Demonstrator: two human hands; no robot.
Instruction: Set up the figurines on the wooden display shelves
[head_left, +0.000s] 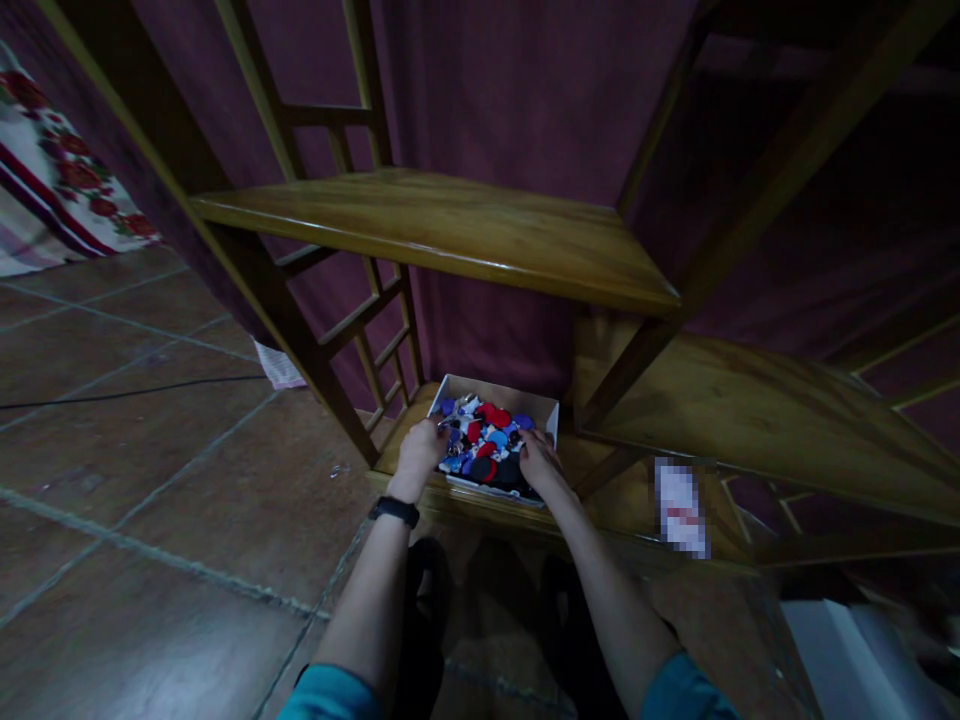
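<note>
Small items (487,438) lie in a box (538,408) on the lower shelf (395,440)

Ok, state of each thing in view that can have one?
White rectangular box: open-topped, resting on the low brown wooden shelf.
Small red, blue and black pieces: heaped in the box.
Left hand: at box's left edge, grip unclear.
Right hand: by box's right side, grip unclear.
Black wristband: worn on left arm.
Thin black cable: lying on tiled floor.

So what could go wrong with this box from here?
The box is crowded with small colourful items; a nudge from the left hand or right hand could push some over the rim. It also sits close to the front of the lower shelf, so it might slip off if pulled forward.
</note>
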